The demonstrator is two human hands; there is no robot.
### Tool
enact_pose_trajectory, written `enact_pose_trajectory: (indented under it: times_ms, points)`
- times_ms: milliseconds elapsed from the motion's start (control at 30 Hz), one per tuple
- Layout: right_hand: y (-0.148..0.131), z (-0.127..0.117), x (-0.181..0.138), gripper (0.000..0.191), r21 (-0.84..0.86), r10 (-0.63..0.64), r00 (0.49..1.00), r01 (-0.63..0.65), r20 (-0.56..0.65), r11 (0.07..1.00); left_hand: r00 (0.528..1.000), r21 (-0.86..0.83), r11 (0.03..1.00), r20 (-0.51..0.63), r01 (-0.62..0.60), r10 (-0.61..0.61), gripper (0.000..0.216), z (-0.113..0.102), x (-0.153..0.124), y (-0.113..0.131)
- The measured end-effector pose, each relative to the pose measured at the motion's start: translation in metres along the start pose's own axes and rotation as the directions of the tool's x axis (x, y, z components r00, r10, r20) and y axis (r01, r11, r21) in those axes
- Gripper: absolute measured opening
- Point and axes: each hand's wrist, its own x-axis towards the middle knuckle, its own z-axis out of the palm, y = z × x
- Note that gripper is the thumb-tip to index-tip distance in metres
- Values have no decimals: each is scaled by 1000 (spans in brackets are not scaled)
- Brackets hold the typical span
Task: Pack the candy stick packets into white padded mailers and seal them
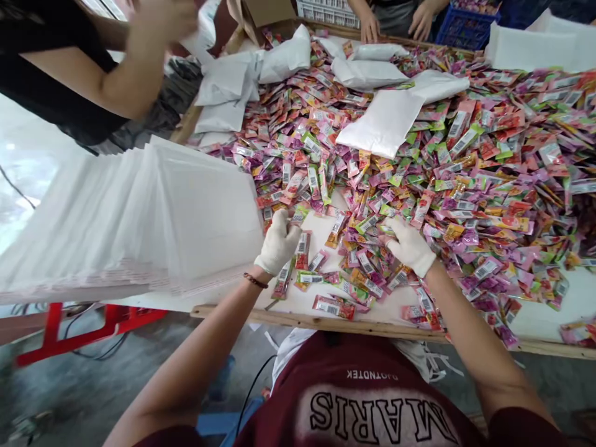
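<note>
My left hand (278,243), in a white glove with bare fingertips, is over the near left side of a spread of small candy sachets. Its thumb stands apart from the fingers, beside a green sachet (300,215), and no sachet shows in its grip. A red sachet (303,249) lies just right of the thumb. My right hand (410,246), gloved the same way, reaches leftward at the sachet pile (484,211). Its fingers look loosely bent and apart over the sachets; their tips partly blend with the wrappers. Between my hands lie several loose pink, green and orange sachets (367,264).
A fanned stack of white padded mailers (200,211) stands left. Filled white pouches (384,121) lie on the pile. A co-worker's arm (116,74) is at upper left; another person's hands (421,22) are at the far edge. A wooden rim (288,320) borders the table's near side.
</note>
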Motion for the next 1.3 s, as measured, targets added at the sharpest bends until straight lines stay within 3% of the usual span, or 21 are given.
enact_pose_trajectory:
  times_ms: [100,200,333,467,533,600,667,767,833,900,1033,1167,1233,1300]
  points:
    - [-23,19,21,36,-54,-24,992,31,127,998,984,88,987,109,133,-142,29,7,-3,-1]
    - [-31,33,33,30,-78,17,979,-1,202,997,962,181,975,217,125,-164,35,17,-8,-8]
    - [-17,25,28,25,-7,6,998,-6,69,1000,963,239,970,251,40,-101,19,19,-8,-18]
    - [0,1,21,32,-29,14,997,-16,-76,999,983,16,999,184,-28,25,18,8,-4,-13]
    - [3,-6,26,37,-89,62,997,-66,-47,994,975,-127,992,223,21,8,22,4,-4,-6]
    - [2,-5,36,41,-156,65,998,-61,19,986,966,-150,988,258,49,-9,28,3,-5,0]
    - [-1,1,49,47,-233,23,995,1,98,972,949,-58,998,316,21,-2,35,9,-9,5]
    - [-4,11,65,48,-351,-2,979,74,202,933,875,208,976,481,-59,-49,39,26,-16,6]
    - [-7,14,71,43,-366,4,977,77,215,928,837,363,925,536,-109,-111,31,37,-21,5]
    - [-9,10,71,39,-301,-31,986,80,164,950,839,409,900,535,-150,-104,25,43,-23,4]
    - [-18,-7,47,28,-60,-90,995,88,-39,994,887,299,923,453,-242,86,24,33,-22,3]
    - [-30,-15,-9,26,212,35,997,-21,-64,977,920,180,948,343,-262,189,26,12,-20,1]
    - [-37,-6,-41,29,294,99,995,-85,-32,952,905,133,949,362,-286,222,35,7,-24,1]
    - [-46,9,-68,37,293,179,982,-187,54,938,851,119,935,464,-333,244,44,10,-31,2]
